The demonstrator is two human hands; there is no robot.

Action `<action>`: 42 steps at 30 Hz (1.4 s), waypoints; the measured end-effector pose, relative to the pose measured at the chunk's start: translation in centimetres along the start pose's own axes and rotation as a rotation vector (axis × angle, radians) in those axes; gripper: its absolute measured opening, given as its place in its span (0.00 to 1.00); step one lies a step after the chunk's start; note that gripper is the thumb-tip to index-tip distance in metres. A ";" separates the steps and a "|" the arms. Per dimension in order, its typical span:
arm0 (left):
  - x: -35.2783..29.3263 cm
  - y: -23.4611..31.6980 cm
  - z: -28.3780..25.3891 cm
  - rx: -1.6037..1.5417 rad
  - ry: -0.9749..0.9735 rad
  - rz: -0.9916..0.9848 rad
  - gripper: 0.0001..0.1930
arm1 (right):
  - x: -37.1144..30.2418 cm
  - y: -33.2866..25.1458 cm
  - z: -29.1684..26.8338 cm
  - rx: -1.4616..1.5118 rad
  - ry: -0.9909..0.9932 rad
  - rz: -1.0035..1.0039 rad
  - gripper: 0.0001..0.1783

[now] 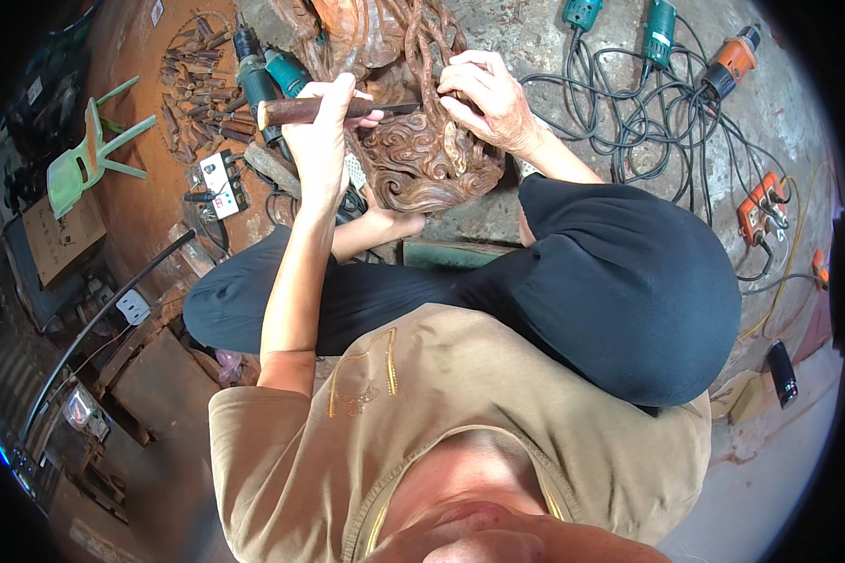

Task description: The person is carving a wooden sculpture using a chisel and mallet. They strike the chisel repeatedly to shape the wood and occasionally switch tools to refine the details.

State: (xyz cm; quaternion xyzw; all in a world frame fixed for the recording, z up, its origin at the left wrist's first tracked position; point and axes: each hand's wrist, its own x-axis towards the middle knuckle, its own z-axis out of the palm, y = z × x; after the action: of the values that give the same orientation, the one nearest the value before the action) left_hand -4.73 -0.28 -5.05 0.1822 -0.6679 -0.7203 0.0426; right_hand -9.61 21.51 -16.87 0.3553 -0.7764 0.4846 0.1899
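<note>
A dark brown wood carving (418,174) with deep swirling relief stands on the floor between my bare feet, in front of my crossed legs. My left hand (319,136) is closed round the wooden handle of a carving chisel (296,111). The chisel lies nearly level, its thin metal blade reaching right to the carving's surface; the exact tip is hard to make out. On the carving's right side, my right hand (491,101) grips a raised, root-like strand with bent fingers. The carving's top runs out of view at the upper edge.
Many wooden-handled tools (197,89) lie at the far left, beside green power tools (256,84) and a white power strip (221,183). Tangled black cables (643,131), an orange power tool (730,64) and an orange socket block (760,206) are at right. A green plastic chair (83,164) lies left.
</note>
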 end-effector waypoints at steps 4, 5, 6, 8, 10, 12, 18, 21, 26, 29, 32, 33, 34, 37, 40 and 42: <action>0.0 -0.2 -0.7 0.104 -0.080 -0.031 0.09 | 0.0 -0.1 -0.1 0.001 -0.003 0.011 0.11; 0.1 -0.3 -0.9 0.127 -0.112 -0.038 0.10 | 0.0 -0.1 -0.1 -0.004 -0.004 0.010 0.11; 0.1 -0.4 -0.9 0.147 -0.144 -0.046 0.10 | 0.0 -0.1 -0.2 -0.009 -0.008 0.009 0.11; 0.0 -0.2 -1.1 0.191 -0.146 -0.067 0.10 | 0.0 0.0 -0.1 0.005 -0.009 0.000 0.11; -0.1 -0.2 -1.6 0.216 -0.135 -0.074 0.09 | 0.2 0.0 -0.1 0.015 -0.012 0.000 0.11; -0.6 -0.6 -1.8 0.157 -0.116 -0.085 0.09 | 0.1 -0.3 -0.2 0.013 -0.010 0.025 0.11; -0.7 -0.1 -2.1 0.063 -0.045 -0.056 0.08 | 0.2 -0.3 -0.2 0.020 -0.026 0.025 0.11; -0.8 -0.6 -1.5 0.012 -0.028 -0.045 0.08 | 0.2 -0.1 -0.1 -0.003 -0.009 0.006 0.12; -1.2 -1.4 -0.5 -0.078 0.022 -0.092 0.09 | 0.3 -0.2 -0.2 -0.001 -0.022 0.000 0.12; -1.4 -1.0 -0.3 0.025 -0.039 -0.044 0.08 | 0.3 -0.3 -0.5 0.017 -0.042 0.013 0.11; -1.3 -0.6 -0.1 0.061 -0.058 0.002 0.08 | 0.3 -0.3 -0.3 0.021 -0.045 0.014 0.11; -1.2 -0.5 -0.3 0.055 -0.062 0.013 0.09 | 0.2 -0.3 -0.3 0.023 -0.042 0.012 0.11; -1.1 -0.4 -0.9 0.055 -0.033 -0.024 0.09 | 0.2 -0.3 -0.3 0.026 -0.040 0.009 0.11; -1.0 -0.5 -1.3 0.052 -0.027 -0.033 0.07 | 0.2 -0.2 -0.3 0.021 -0.030 0.009 0.11; -0.9 -0.8 -0.9 -0.003 -0.009 -0.064 0.07 | 0.3 -0.1 -0.2 -0.016 -0.020 -0.010 0.11; -1.1 -1.4 -0.5 -0.041 0.007 -0.081 0.06 | 0.3 -0.1 -0.1 -0.030 -0.018 -0.023 0.11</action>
State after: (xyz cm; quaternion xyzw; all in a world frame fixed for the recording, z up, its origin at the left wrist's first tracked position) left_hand -3.35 -0.28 -6.18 0.2108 -0.6449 -0.7343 0.0197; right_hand -9.74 21.49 -16.52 0.3655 -0.7812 0.4676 0.1938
